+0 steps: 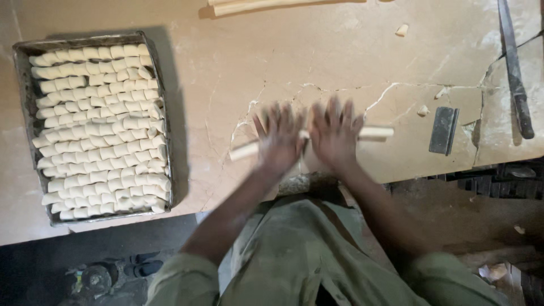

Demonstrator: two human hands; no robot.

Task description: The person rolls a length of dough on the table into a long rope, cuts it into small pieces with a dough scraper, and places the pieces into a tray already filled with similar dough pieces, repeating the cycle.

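Together, the left hand (279,139) and right hand (335,133) press flat, fingers spread open, on a dough rope (374,133) lying across the cracked worktop (238,62). Far left sits a tray (22,73) packed with dough pieces (99,130); a scraper (443,130) lies right.

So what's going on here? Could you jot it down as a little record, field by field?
Left hand: left hand flat, fingers spread, pressing on the long pale rope of dough
Right hand: right hand flat beside it on the same rope
Surface: cracked, floured beige worktop
Tray: dark metal baking tray at the left, filled with rows of small cut dough pieces
Tools: flat metal scraper and long dark knife at the right
Other dough: second rope at the far edge; small scraps scattered
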